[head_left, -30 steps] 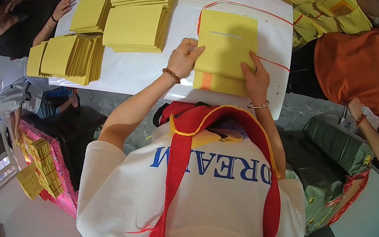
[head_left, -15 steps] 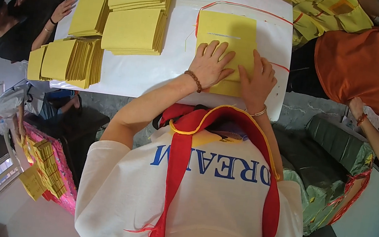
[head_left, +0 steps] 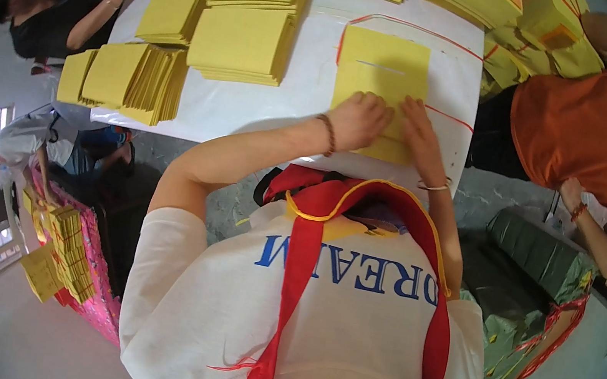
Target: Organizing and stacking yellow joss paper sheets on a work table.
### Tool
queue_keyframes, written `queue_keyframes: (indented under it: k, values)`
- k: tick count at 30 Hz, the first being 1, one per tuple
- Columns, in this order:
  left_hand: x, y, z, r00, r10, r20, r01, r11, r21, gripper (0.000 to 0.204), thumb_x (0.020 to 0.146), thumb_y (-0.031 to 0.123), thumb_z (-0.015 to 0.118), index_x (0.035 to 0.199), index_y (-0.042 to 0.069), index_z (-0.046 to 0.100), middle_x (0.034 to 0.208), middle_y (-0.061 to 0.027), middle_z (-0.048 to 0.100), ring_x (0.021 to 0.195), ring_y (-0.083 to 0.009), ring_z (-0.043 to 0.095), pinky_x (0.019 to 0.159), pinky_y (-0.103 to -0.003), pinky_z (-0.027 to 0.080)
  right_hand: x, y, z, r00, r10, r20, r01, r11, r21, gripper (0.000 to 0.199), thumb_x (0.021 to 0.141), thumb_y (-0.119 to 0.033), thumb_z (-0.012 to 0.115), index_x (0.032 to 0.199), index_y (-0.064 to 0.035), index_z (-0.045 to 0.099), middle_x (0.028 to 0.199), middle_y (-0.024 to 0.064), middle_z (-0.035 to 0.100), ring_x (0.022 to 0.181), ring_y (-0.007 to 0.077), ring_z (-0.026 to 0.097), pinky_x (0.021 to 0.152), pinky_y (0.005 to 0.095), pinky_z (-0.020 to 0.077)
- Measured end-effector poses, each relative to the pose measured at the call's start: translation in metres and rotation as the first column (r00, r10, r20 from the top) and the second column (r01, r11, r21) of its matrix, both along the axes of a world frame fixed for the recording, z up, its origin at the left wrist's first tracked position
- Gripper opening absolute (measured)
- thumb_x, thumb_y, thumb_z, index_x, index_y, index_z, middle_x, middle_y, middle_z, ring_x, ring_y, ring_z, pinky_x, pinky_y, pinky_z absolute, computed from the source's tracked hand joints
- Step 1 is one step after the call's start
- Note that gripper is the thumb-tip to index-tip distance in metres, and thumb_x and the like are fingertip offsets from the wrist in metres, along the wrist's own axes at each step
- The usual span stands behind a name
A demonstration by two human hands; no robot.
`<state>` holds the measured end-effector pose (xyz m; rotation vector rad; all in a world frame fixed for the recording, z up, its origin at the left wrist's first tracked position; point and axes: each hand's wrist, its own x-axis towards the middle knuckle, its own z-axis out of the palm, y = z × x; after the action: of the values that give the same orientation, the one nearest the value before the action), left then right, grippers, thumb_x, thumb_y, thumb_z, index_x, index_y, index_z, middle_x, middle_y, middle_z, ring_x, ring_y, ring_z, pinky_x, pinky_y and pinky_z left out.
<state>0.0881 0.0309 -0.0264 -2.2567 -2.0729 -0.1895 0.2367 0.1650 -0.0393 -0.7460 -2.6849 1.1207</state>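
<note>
A stack of yellow paper (head_left: 377, 54) lies flat on the white-covered table (head_left: 253, 109) in front of me, a pale slit or line across its upper part. Its near half is under my hands. My left hand (head_left: 363, 123) has its fingers curled down on the paper's middle and seems to pinch or fold it; the fingertips are partly hidden. Beside it, my right hand (head_left: 420, 134) rests along the right edge, fingers stretched out. A thin red string (head_left: 412, 23) loops around behind the paper and shows again to its right.
Several piles of folded yellow paper (head_left: 240, 43) stand at the left and along the far side. Bundles tied with red string (head_left: 551, 30) are heaped at the far right. A person in black (head_left: 64, 12) handles paper at the left; another in orange (head_left: 584, 128) stands right. Green wrapped bales (head_left: 535, 253) sit below right.
My left fingers, spread flat on the paper before, have curled in and come nearer my right hand. My right fingers have drawn together. The person at the left has reached onto a yellow pile.
</note>
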Motion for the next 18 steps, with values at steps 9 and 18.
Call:
queue_keyframes:
  k: [9, 18]
  values:
    - [-0.036, 0.002, 0.051, 0.97, -0.042, 0.239, -0.089, 0.855, 0.511, 0.024, 0.068, 0.013, 0.055, 0.09, 0.007, 0.061, 0.071, -0.0044, 0.053, 0.068, -0.0199, 0.053, 0.057, -0.032, 0.04, 0.006, -0.015, 0.029, 0.689, -0.614, -0.385, 0.374, 0.756, -0.537, 0.045, 0.097, -0.026, 0.033, 0.135, -0.0021, 0.031, 0.134, 0.0139, 0.04, 0.122, 0.0225, 0.039, 0.102, 0.0322, 0.0266]
    - [-0.162, -0.135, 0.06, 0.879, 0.447, -0.168, -0.32, 0.812, 0.488, 0.041, 0.071, 0.007, 0.052, 0.111, 0.015, 0.057, 0.1, -0.0022, 0.057, 0.092, -0.0183, 0.053, 0.077, -0.035, 0.038, 0.015, -0.022, -0.004, 0.756, -0.549, -0.356, 0.363, 0.804, -0.471, 0.038, 0.092, -0.017, 0.043, 0.128, -0.0035, 0.044, 0.129, 0.0114, 0.046, 0.118, 0.0209, 0.044, 0.095, 0.0315, 0.0341]
